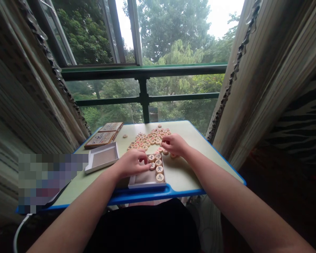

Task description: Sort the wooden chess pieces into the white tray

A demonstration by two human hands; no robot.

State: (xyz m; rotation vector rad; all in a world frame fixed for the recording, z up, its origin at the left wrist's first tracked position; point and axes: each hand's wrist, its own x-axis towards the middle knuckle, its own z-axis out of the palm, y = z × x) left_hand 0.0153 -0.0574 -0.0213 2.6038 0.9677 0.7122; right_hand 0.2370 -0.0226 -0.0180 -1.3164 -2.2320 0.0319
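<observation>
Round wooden Chinese chess pieces with red or black characters [152,141] lie in a loose cluster on the table. In front of them stands a shallow white box [144,180], with several pieces lined up along its right side. My left hand [133,163] is over the box, thumb and fingers curled at the left edge of a black-marked Chinese chess piece [152,166] inside it. My right hand [175,144] reaches to the cluster's right side, fingertips pinched together at a Chinese chess piece there; the fingers partly hide it.
An open white box lid [102,157] lies left of the box. Two flat brown cases [102,137] sit at the back left. Single pieces stand apart at the back. A pixelated object [50,181] rests on the left edge of the blue-rimmed table [205,161]. Curtains hang both sides.
</observation>
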